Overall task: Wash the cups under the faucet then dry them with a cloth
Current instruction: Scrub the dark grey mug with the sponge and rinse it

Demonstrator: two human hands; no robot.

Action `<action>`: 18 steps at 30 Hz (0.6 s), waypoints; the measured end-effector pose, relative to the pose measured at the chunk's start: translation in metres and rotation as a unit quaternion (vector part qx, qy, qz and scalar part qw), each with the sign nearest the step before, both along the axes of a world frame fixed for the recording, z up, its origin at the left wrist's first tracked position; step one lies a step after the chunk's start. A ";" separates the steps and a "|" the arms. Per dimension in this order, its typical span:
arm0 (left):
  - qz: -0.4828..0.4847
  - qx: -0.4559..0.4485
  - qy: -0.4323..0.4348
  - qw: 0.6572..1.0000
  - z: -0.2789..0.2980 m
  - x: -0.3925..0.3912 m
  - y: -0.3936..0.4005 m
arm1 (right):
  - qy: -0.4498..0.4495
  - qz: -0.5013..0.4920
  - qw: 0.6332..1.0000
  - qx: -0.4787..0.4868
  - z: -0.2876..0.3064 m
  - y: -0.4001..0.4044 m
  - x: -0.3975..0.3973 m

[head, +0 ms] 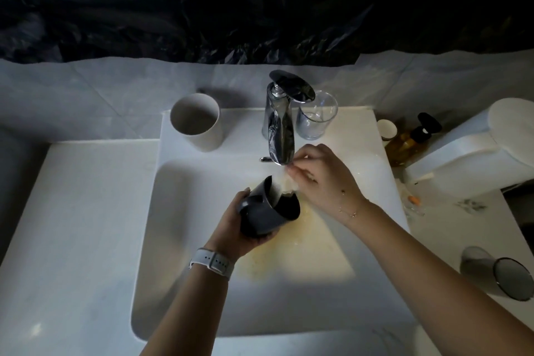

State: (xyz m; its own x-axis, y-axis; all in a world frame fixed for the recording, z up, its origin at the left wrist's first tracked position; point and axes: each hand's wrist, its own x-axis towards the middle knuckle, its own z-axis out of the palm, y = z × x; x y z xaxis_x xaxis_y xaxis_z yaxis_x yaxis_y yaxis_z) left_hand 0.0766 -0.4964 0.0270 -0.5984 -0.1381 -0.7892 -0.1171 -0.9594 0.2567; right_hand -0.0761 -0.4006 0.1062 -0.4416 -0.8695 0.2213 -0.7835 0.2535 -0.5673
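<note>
Left grip: the left hand (231,225) curls round a black mug (267,209), holding it tilted over the basin with its mouth turned toward the spout; a white watch strap (212,263) sits on that wrist.
Right grip: the right hand (320,176) pinches a pale wet cloth (284,185) between fingertips at the mug's rim; a thin bracelet (348,212) circles the wrist.
Faucet: a chrome faucet (278,127) stands at the back of the sink (179,269), its spout just above the cloth.
Basin: a yellowish stain spreads over the floor below the mug.
Other cups: a white cup (198,121) stands upright left of the faucet; a clear glass (316,115) stands upright just right of it; a grey tumbler (497,273) lies on its side on the tabletop (72,225) at the right.
Right edge: an amber pump bottle (410,140) and a small white jar (387,128) stand beside a white toilet tank (474,153).
Writing: no label or brand can be read; too dim.
</note>
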 end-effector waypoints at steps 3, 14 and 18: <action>0.022 0.012 0.012 1.000 -0.001 0.004 -0.004 | -0.237 -0.053 0.970 -0.023 -0.010 -0.005 0.004; 0.096 -0.009 0.020 0.995 0.001 0.033 -0.011 | -0.095 -0.079 0.991 0.047 -0.005 -0.032 0.026; 0.116 -0.009 0.018 0.993 0.007 0.036 -0.012 | -0.401 -0.127 0.907 -0.015 -0.011 -0.033 0.026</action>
State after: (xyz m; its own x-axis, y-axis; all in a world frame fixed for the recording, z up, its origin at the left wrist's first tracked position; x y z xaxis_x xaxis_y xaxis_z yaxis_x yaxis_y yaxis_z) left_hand 0.1127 -0.5079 0.0338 -0.5768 -0.2885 -0.7642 0.1157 -0.9550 0.2732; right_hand -0.0497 -0.4336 0.0955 -0.6559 -0.7167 -0.2370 -0.0350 0.3425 -0.9389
